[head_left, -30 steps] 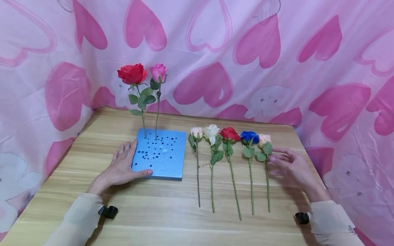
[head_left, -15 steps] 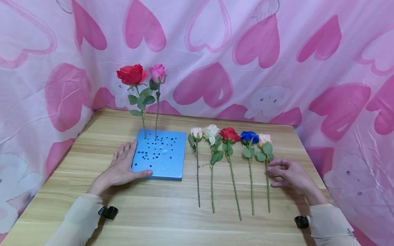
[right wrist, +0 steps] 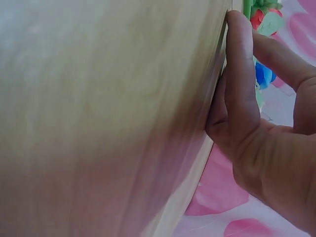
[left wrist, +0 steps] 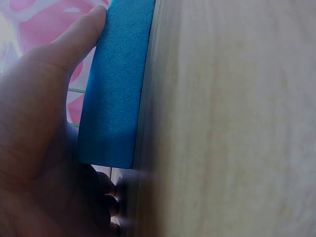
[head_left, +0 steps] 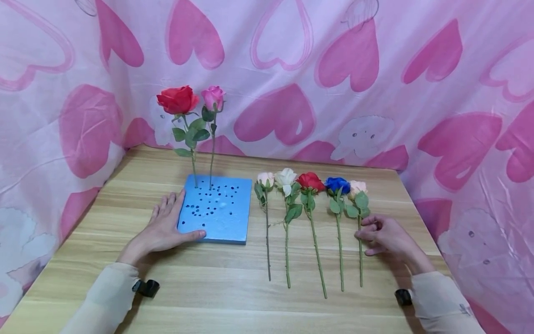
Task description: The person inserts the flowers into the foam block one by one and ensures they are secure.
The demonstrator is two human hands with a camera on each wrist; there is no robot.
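A blue foam block (head_left: pixel 227 229) full of small holes lies on the table. My left hand (head_left: pixel 164 227) rests against its left side, fingers extended, thumb on the front edge; in the left wrist view the thumb (left wrist: pixel 81 37) touches the block's upper edge. A red rose (head_left: pixel 178 100) and a pink rose (head_left: pixel 213 98) stand upright in its back holes. At right, my right hand (head_left: pixel 388 239) has its fingers curled at the stem of a pale peach rose (head_left: pixel 358 188), which lies flat. The right wrist view shows the stem (right wrist: pixel 247 7) only partly, near the fingertips.
Left of the peach rose lie a blue rose (head_left: pixel 338 185), a red rose (head_left: pixel 310 182), a white rose (head_left: pixel 286 180) and a light pink rose (head_left: pixel 265 179) in a row, stems toward me. A heart-patterned curtain (head_left: pixel 275 116) hangs behind the wooden table (head_left: pixel 208 287).
My right hand has moved from beside the peach rose's leaves down and left onto its stem, and that stem has shifted slightly left. My left hand stays on the foam block.
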